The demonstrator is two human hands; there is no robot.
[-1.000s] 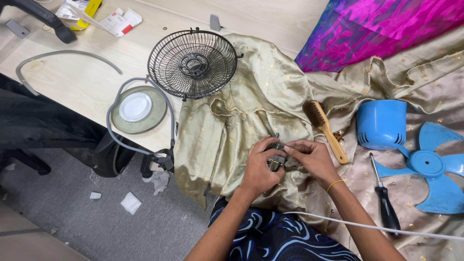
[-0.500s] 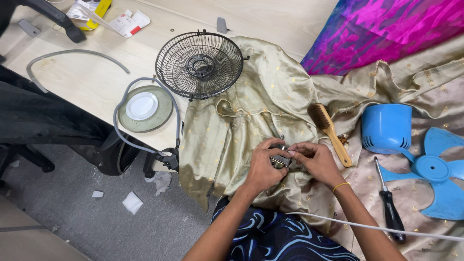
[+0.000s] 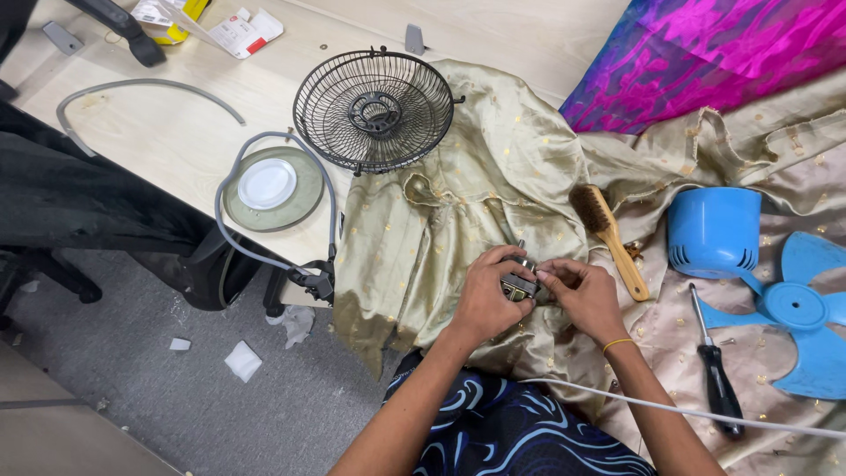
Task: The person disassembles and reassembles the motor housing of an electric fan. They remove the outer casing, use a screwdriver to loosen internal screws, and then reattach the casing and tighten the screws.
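Both my hands meet over a small dark metal motor part [image 3: 518,282] above the gold cloth [image 3: 458,203]. My left hand [image 3: 486,295] grips it from the left. My right hand [image 3: 583,295], a thin yellow band on its wrist, pinches it from the right. A wooden-handled brush [image 3: 608,231] lies just right of my hands. Further right are a blue motor housing [image 3: 712,231], a blue fan blade [image 3: 806,308] and a black-handled screwdriver [image 3: 716,370].
A black wire fan grille [image 3: 374,110] lies on the pale table at the cloth's edge. A round greenish base [image 3: 271,187] with a grey frame sits left of it. A white cable [image 3: 670,410] crosses my lap. Pink-purple fabric [image 3: 705,53] lies at the top right.
My hands keep hold of the small motor part in the same spot. The view has shifted slightly; nothing else has moved.
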